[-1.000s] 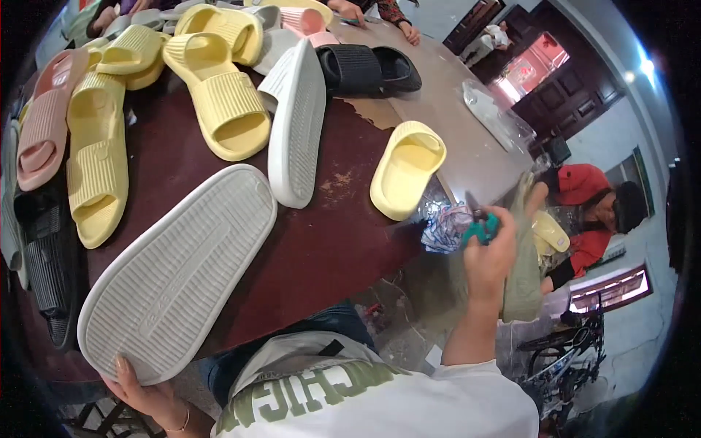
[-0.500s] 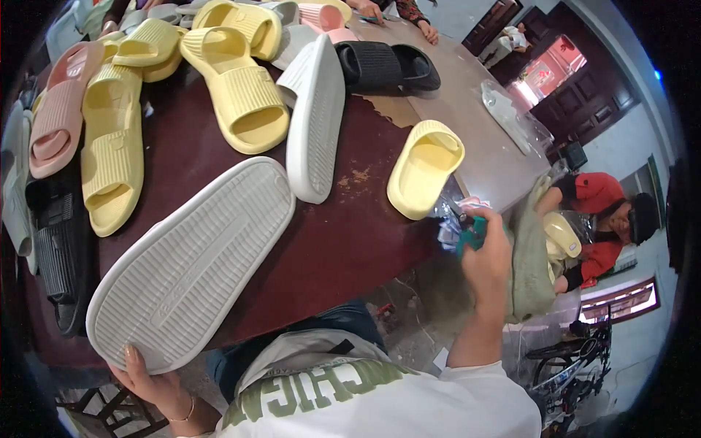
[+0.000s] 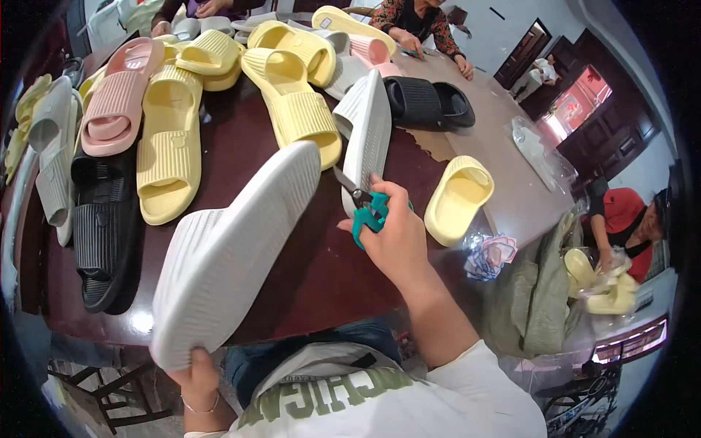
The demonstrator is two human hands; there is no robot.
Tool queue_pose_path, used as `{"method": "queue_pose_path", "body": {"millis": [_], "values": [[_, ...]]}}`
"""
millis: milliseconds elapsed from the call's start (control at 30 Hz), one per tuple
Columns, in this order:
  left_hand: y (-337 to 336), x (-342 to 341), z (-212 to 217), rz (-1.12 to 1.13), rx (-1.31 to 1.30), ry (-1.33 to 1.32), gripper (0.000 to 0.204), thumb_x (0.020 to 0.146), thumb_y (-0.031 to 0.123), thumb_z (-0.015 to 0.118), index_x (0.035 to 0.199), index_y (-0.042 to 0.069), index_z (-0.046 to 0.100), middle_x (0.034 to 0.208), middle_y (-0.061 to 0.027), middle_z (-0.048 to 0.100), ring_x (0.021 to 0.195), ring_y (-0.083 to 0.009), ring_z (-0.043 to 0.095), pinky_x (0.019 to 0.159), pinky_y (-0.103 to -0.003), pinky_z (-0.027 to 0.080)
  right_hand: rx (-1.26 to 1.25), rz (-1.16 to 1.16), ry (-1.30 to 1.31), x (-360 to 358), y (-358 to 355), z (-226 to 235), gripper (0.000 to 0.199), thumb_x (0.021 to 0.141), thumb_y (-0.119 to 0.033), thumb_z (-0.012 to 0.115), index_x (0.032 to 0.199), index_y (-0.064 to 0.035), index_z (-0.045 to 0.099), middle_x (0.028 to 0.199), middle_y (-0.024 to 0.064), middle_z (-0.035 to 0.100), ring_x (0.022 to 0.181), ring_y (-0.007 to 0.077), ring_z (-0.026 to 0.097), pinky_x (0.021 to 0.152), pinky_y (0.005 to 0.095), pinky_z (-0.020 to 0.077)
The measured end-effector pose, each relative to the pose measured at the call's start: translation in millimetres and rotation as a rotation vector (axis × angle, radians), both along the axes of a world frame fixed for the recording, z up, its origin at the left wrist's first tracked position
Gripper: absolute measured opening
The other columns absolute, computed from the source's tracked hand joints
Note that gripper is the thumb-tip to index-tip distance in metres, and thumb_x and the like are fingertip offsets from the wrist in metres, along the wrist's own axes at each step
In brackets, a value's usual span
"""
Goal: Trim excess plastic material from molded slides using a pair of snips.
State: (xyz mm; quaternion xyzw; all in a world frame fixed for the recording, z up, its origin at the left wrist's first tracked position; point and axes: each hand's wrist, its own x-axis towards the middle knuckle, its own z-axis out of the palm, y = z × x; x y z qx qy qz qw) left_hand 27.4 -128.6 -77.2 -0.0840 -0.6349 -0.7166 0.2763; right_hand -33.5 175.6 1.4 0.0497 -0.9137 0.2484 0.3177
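My left hand (image 3: 197,376) grips the near end of a white slide slipper (image 3: 241,255), tilted up on its side so the ribbed strap faces left and the grooved sole faces right. In my right hand (image 3: 398,230) is a pair of scissors (image 3: 371,212) with green handles, my fingers closed around them. The blades point up and left, close to the slipper's far end, with a small gap between. Behind the blades another white slipper (image 3: 372,124) leans on its edge. Right of my right hand lies a small yellow slipper (image 3: 458,201).
Yellow slippers (image 3: 171,146), a pink one (image 3: 117,109) and black ones (image 3: 102,241) crowd the dark red table (image 3: 292,285). Crumpled printed wrappers (image 3: 491,257) lie at its right edge. A green sack (image 3: 529,292) stands beside a person in red (image 3: 628,219) handling yellow slippers.
My right hand has brought the scissors left from the table's right edge to the slipper's far end. My left hand has rolled the white slipper from sole-up onto its side. The view has shifted.
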Motion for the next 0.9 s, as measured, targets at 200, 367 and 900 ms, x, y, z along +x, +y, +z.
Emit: {"method": "queue_pose_path", "body": {"millis": [200,367,900], "values": [[-1,-12,28,-0.078,-0.668,0.176,0.024,0.074,0.015,0.064,0.084,-0.005,0.056,0.093,-0.0184,0.058,0.082,-0.0287,0.059,0.071,-0.035,0.047,-0.037,-0.189,-0.063,4,2,0,0.052,0.07,-0.007,0.07,0.108,-0.0022,0.035,0.087,0.0143,0.06,0.068,0.0262,0.061,0.062,0.0318,0.0506],[34,-18,60,-0.203,-0.748,0.316,0.019,0.071,0.012,0.061,0.085,0.0,0.056,0.082,-0.0163,0.057,0.071,-0.033,0.056,0.062,-0.037,0.045,-0.448,-0.259,-0.076,31,8,0,0.053,0.07,-0.005,0.07,0.11,-0.0015,0.035,0.081,0.0088,0.055,0.071,0.0192,0.058,0.064,0.0302,0.0487],[117,-30,69,-0.188,-0.941,0.524,0.032,0.062,0.005,0.057,0.094,0.006,0.057,0.088,-0.0107,0.056,0.079,-0.0247,0.058,0.06,-0.03,0.049,-0.513,0.106,0.157,70,-4,-36,0.048,0.072,0.007,0.063,0.106,-0.0058,0.03,0.091,0.015,0.057,0.077,0.0154,0.057,0.062,0.0237,0.0477]]}}
